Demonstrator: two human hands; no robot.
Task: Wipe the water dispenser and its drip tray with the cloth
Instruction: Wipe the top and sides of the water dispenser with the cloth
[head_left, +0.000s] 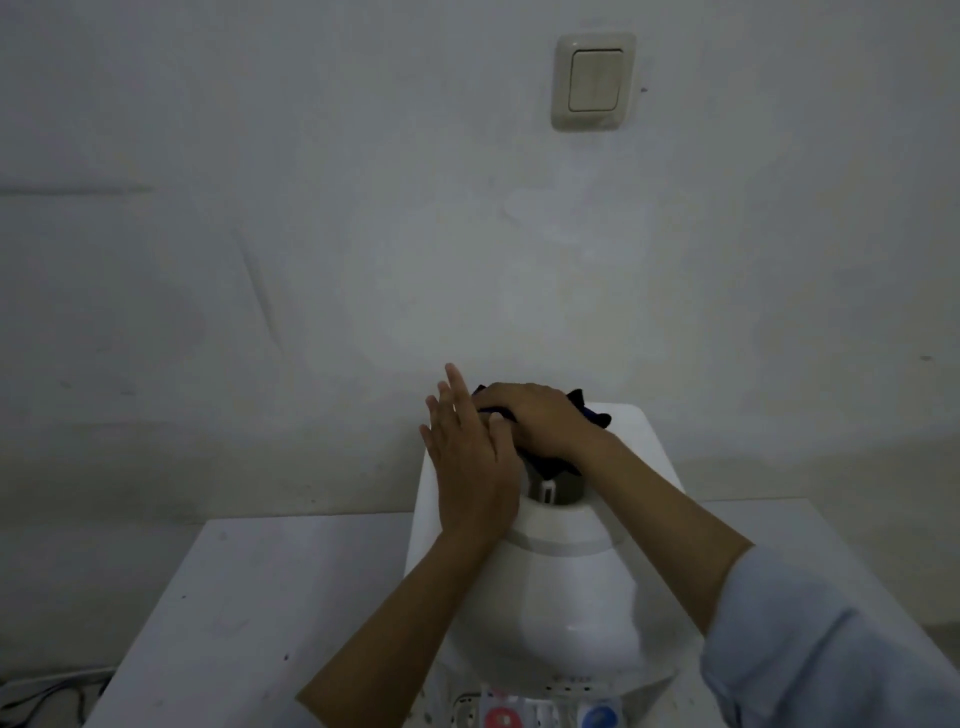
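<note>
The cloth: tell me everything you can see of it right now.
The cloth is dark, blue to black, soft and crumpled. It lies on top of the white water dispenser, at its rear, over the grey opening. The right hand lies on it, fingers curled over its left end; corners stick out behind and below. The left hand, fingers straight, is beside it.

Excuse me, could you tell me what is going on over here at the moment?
A person is wiping the top of a white water dispenser that stands on a white table against the wall. The right hand presses a dark cloth onto the dispenser's top, near the bottle socket. The left hand, fingers straight, rests flat against the dispenser's upper left side. The red and blue taps show at the bottom edge; the drip tray is not clearly in view.
</note>
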